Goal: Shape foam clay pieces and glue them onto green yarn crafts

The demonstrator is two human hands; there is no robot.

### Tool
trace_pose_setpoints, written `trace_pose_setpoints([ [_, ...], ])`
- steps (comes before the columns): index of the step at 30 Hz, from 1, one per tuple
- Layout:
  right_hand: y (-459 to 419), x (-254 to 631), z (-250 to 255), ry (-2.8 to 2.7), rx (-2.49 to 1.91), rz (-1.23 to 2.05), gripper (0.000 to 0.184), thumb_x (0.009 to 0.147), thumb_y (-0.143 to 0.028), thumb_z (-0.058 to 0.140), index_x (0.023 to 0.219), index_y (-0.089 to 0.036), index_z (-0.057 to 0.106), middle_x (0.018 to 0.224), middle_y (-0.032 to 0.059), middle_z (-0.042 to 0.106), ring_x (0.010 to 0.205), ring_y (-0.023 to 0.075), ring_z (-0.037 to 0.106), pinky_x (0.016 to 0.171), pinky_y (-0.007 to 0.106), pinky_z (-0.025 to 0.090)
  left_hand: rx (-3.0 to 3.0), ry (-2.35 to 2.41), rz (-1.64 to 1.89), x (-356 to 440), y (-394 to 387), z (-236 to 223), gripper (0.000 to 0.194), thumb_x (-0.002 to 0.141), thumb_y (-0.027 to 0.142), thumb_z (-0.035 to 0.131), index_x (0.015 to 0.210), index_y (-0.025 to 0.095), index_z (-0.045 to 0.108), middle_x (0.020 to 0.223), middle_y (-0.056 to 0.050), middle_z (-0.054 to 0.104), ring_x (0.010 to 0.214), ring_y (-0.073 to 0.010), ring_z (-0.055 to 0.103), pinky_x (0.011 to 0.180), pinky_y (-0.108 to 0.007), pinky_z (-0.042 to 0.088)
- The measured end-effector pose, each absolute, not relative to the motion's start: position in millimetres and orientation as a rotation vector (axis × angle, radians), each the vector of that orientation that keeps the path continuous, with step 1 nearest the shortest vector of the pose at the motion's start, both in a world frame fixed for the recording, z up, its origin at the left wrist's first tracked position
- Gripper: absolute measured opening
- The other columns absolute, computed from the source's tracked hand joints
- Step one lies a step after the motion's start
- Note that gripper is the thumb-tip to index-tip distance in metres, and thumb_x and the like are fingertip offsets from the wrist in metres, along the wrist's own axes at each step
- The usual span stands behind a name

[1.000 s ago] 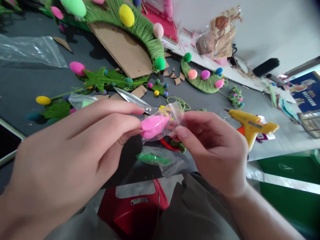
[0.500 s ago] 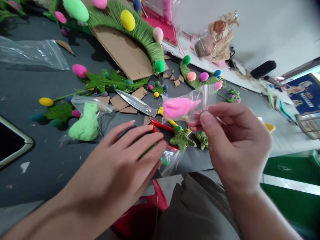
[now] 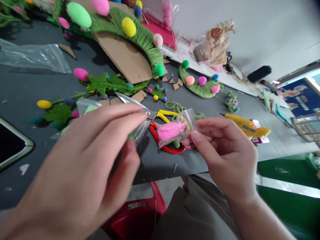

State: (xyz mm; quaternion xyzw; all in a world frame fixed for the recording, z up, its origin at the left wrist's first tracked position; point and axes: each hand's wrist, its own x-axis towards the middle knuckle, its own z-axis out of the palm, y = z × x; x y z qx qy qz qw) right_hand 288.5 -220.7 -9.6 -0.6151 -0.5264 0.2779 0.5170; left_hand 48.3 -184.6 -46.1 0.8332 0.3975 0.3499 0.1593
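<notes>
My right hand (image 3: 222,150) pinches the zip edge of a small clear bag of pink clay (image 3: 171,131) between thumb and fingers. That bag hangs over a pair of scissors with red and yellow handles (image 3: 156,136), whose blades point away to the left. My left hand (image 3: 92,150) is closed around another clear plastic bag (image 3: 141,131) with a bit of dark green in it, mostly hidden by the fingers. Behind my left hand, a bag of light green clay (image 3: 91,108) is largely covered. Green yarn pieces (image 3: 176,144) lie beneath the pink bag.
A yellow glue gun (image 3: 247,126) lies right of my right hand. Farther back are a green yarn-wrapped arch (image 3: 140,40) with coloured balls, a smaller curved one (image 3: 197,88), cardboard scraps (image 3: 138,96) and felt leaves (image 3: 100,83). A tablet-like device (image 3: 12,143) sits at the left edge.
My left hand has moved left and nearer the camera, taking the bag with the dark green bit off the scissors. My right hand has lowered the pink clay bag, uncovering the glue gun.
</notes>
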Motion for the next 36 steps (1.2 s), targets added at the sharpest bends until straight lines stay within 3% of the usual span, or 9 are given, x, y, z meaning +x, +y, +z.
trace_pose_setpoints([
  [4, -229, 281, -7, -1.255, -1.418, 0.874, 0.02, 0.091, -0.008, 0.077, 0.101, -0.025, 0.072, 0.082, -0.0014, 0.08, 0.065, 0.0133, 0.08, 0.063, 0.02, 0.069, 2.477, 1.07, 1.047, 64, -195, -43, 0.056, 0.104, 0.037, 0.064, 0.153, 0.013, 0.051, 0.153, -0.013, 0.062, 0.14, -0.0283, 0.06, 0.123, -0.039, 0.047],
  [9, -240, 284, -6, -1.348, -1.372, 0.989, 0.02, 0.099, -0.011, 0.071, 0.113, -0.026, 0.071, 0.094, -0.0014, 0.082, 0.076, 0.0098, 0.081, 0.072, 0.016, 0.068, 2.439, 1.076, 0.988, 67, -195, -48, 0.027, 0.106, 0.022, 0.057, 0.131, 0.022, 0.066, 0.126, -0.005, 0.078, 0.113, -0.0222, 0.075, 0.102, -0.036, 0.06],
  [13, -242, 295, -6, -1.531, -1.412, 0.9, 0.017, 0.103, -0.015, 0.066, 0.113, -0.026, 0.074, 0.104, 0.0014, 0.079, 0.09, 0.0099, 0.076, 0.077, 0.017, 0.063, 2.464, 1.031, 1.007, 66, -193, -48, 0.025, 0.107, 0.022, 0.055, 0.129, 0.024, 0.067, 0.123, -0.004, 0.078, 0.105, -0.0199, 0.076, 0.093, -0.034, 0.06],
  [19, -241, 303, -7, -1.708, -1.351, 0.87, 0.023, 0.099, -0.012, 0.069, 0.117, -0.026, 0.073, 0.116, 0.0049, 0.074, 0.116, 0.0172, 0.069, 0.098, 0.027, 0.059, 2.484, 1.014, 0.973, 67, -196, -48, 0.023, 0.107, 0.02, 0.054, 0.125, 0.026, 0.067, 0.119, -0.003, 0.077, 0.101, -0.0204, 0.074, 0.084, -0.038, 0.057],
  [24, -242, 304, -8, -1.649, -1.423, 0.932, 0.018, 0.101, -0.014, 0.069, 0.113, -0.026, 0.075, 0.106, 0.0017, 0.076, 0.09, 0.0114, 0.071, 0.077, 0.022, 0.059, 2.533, 0.975, 0.93, 68, -194, -49, 0.025, 0.106, 0.018, 0.054, 0.125, 0.027, 0.067, 0.118, -0.002, 0.078, 0.098, -0.022, 0.074, 0.078, -0.041, 0.056],
  [29, -245, 306, -12, -1.686, -1.399, 0.823, 0.028, 0.091, -0.01, 0.08, 0.112, -0.027, 0.074, 0.106, 0.0024, 0.076, 0.1, 0.0165, 0.072, 0.084, 0.027, 0.06, 2.526, 1.014, 0.935, 68, -195, -49, 0.024, 0.105, 0.019, 0.055, 0.122, 0.029, 0.068, 0.114, 0.0, 0.079, 0.095, -0.022, 0.075, 0.076, -0.04, 0.056],
  [32, -245, 304, -14, -1.644, -1.446, 0.886, 0.026, 0.091, -0.011, 0.079, 0.111, -0.027, 0.073, 0.104, 0.0026, 0.077, 0.089, 0.0147, 0.073, 0.076, 0.025, 0.062, 2.552, 0.974, 0.916, 68, -194, -49, 0.027, 0.103, 0.014, 0.054, 0.123, 0.027, 0.068, 0.117, -0.002, 0.079, 0.095, -0.0221, 0.075, 0.075, -0.042, 0.055],
  [36, -243, 295, -13, -1.494, -1.496, 0.921, 0.021, 0.088, -0.007, 0.077, 0.098, -0.024, 0.067, 0.083, -0.0025, 0.073, 0.068, 0.0081, 0.069, 0.064, 0.016, 0.059, 2.552, 0.94, 0.913, 69, -194, -49, 0.03, 0.102, 0.012, 0.058, 0.127, 0.025, 0.067, 0.117, -0.002, 0.079, 0.099, -0.0226, 0.074, 0.079, -0.044, 0.055],
])
